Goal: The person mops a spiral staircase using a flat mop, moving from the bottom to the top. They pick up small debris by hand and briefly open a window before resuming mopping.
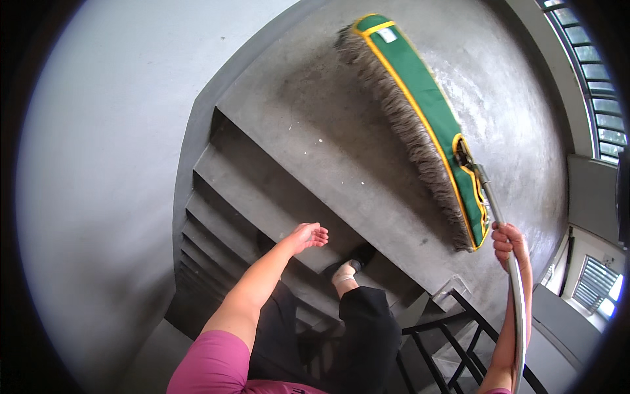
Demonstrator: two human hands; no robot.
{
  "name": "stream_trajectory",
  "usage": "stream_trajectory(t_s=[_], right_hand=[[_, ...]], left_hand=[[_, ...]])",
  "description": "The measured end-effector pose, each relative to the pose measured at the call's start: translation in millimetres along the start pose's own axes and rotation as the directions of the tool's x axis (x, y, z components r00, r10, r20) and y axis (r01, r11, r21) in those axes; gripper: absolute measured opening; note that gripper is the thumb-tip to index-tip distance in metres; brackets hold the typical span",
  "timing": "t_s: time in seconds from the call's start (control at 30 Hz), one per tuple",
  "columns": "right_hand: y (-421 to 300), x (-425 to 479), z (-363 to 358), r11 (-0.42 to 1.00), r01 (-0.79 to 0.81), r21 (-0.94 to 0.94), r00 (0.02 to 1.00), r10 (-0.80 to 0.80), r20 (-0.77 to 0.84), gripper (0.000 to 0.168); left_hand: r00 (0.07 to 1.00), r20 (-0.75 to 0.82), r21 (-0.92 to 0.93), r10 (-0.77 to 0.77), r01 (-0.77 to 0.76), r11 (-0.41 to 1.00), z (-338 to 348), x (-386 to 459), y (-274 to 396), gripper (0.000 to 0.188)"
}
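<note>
My right hand (511, 245) is closed around the metal handle (518, 305) of a wide dust mop, just below its head. The mop head (418, 88) has a green fabric cover with yellow trim and a grey-brown string fringe (413, 143). It is held up over the landing floor, tilted, with its far end towards the top of the view. My left hand (311, 236) is held out over the stairs with its fingers loosely bent and nothing in it. One foot in a black shoe (363, 257) stands on a step near the landing.
Concrete steps (241, 182) descend at the left beside a pale wall (108, 128). The landing (305, 123) bears small white specks. A black metal railing (457, 340) stands at the lower right. Barred windows (595, 88) are at the right.
</note>
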State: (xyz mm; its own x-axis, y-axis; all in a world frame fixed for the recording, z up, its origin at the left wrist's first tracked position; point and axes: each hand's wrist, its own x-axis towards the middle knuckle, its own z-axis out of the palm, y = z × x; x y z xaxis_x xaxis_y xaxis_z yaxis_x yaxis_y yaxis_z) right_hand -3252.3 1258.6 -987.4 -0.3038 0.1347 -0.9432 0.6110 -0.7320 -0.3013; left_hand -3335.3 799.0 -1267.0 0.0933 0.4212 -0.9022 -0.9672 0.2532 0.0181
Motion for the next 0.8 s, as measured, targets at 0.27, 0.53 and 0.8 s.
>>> stream_trajectory(t_s=[0.27,0.53,0.8], right_hand=[[19,112,-56,0.97,-0.046,-0.237,0.991,0.015,-0.133,0.016],[59,96,-27,0.962,-0.066,-0.263,0.973,0.003,-0.231,0.013],[54,109,-37,0.996,-0.087,-0.013,0.987,0.085,-0.133,0.021]], left_hand=[[1.0,-0.021,-0.013,-0.005,0.004,1.0,-21,53,18,0.031],[0.999,-0.004,-0.041,-0.051,0.051,0.998,-9,94,16,0.031],[0.992,0.013,0.066,-0.126,0.124,0.99,-13,98,20,0.032]])
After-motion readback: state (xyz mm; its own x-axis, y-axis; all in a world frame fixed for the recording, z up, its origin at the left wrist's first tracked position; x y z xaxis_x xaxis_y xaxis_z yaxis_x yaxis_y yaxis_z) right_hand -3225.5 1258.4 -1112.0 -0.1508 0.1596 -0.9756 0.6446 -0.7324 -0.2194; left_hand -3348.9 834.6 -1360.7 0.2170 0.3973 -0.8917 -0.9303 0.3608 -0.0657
